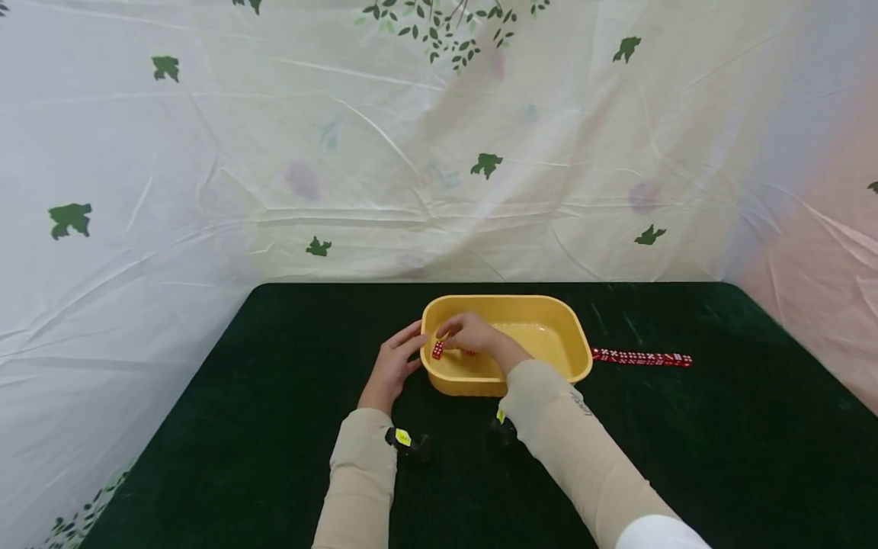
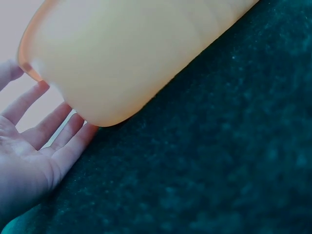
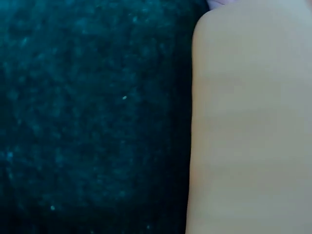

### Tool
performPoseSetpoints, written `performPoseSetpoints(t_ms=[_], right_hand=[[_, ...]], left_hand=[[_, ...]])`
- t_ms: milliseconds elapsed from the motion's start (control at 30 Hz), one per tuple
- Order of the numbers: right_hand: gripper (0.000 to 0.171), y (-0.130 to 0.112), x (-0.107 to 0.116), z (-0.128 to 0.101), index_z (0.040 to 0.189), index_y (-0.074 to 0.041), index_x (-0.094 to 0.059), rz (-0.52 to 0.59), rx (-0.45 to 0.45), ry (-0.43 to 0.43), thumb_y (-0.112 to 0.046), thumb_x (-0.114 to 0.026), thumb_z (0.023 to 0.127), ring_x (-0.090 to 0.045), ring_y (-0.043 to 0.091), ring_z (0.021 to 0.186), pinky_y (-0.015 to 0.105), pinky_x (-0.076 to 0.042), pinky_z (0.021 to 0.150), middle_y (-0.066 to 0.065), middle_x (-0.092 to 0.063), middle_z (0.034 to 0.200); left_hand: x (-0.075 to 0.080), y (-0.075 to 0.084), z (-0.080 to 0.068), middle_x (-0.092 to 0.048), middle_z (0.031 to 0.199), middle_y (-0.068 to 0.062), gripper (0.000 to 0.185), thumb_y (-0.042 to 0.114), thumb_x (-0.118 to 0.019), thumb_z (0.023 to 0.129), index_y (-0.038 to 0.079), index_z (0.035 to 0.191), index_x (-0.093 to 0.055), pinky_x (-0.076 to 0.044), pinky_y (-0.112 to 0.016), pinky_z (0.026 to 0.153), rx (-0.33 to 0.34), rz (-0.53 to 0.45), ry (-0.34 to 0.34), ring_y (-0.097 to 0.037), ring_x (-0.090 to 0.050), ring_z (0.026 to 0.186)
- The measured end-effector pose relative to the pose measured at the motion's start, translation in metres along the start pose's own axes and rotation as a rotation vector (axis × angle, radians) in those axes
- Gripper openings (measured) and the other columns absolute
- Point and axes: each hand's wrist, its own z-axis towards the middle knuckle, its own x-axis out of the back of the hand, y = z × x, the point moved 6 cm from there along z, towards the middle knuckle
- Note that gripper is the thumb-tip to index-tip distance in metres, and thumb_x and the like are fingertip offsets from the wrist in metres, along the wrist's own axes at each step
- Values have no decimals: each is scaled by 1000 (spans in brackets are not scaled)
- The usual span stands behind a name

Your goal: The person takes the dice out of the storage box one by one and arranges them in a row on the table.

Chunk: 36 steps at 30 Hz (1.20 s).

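1. Right hand (image 1: 473,335) reaches over the near-left rim into the yellow oval plastic tub (image 1: 542,309); fingers curled, pinching a small red die w/ white pips (image 1: 437,349) just inside the tub's left wall.
2. Another bit of red shows under that hand on the tub floor, too hidden to tell what exactly.
3. Left hand (image 1: 394,366) rests flat against the tub's outer left wall, fingers straight, holding nothing. Left wrist view confirms: fingers (image 2: 58,131) spread, tips touching the tub's rounded corner (image 2: 126,58).
4. Right wrist view: only the tub's outer wall (image 3: 248,126) beside the dark green velvety tablecloth (image 3: 87,117); the hand isn't seen there.
5. Row of red dice w/ white pips (image 1: 641,357) lies in a straight line on the cloth, just right of the tub, near end about touching its right rim.
6. Both forearms in beige sleeves; black wrist cams w/ yellow tags.
7. Backdrop: creased white sheet w/ green leaf print (image 1: 274,152).
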Motion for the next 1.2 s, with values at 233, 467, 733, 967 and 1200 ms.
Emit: performPoseSetpoints(t_ms=[233, 467, 733, 967, 1200], right_hand=[[22, 3, -3, 1, 101, -8, -64, 26, -36, -30, -7, -60, 80, -44, 18, 59, 22, -37, 50, 5, -59, 85], [23, 4, -4, -1, 101, -8, -64, 23, -39, -44, -3, -58, 80, -45, 20, 67, 23, -37, 55, 5, -59, 86], [20, 4, -4, 2, 96, -7, -65, -1, -22, -39, -1, -57, 79, -45, 19, 63, 22, -37, 53, 6, -58, 86], [16, 1, -3, 2, 93, -6, -65, -55, 15, -31, -2, -60, 78, -47, 18, 65, 23, -40, 55, 5, -57, 82], [9, 1, -5, 2, 86, -6, -64, -93, 40, -22, -3, -60, 78, -48, 19, 67, 24, -42, 58, 4, -56, 79]], left_hand=[[0, 1, -1, -47, 122, -2, 37, 20, -56, 84, 15, 120, -52, -38, -40, 87, 6, -4, -2, -18, -44, 108], [-1, 0, 0, -47, 121, -2, 36, 19, -56, 84, 14, 120, -52, -38, -40, 87, -5, -9, -7, -18, -44, 108], [-2, 1, -1, -45, 124, -3, 38, 21, -55, 85, 14, 122, -50, -36, -41, 88, -5, -6, -21, -20, -42, 111], [-2, 1, -1, -44, 125, -3, 39, 23, -55, 85, 14, 123, -49, -35, -40, 89, -6, -5, -33, -19, -41, 111], [-1, -1, 0, -46, 123, -3, 38, 22, -55, 85, 14, 121, -51, -37, -40, 88, -9, 4, -16, -19, -44, 109]])
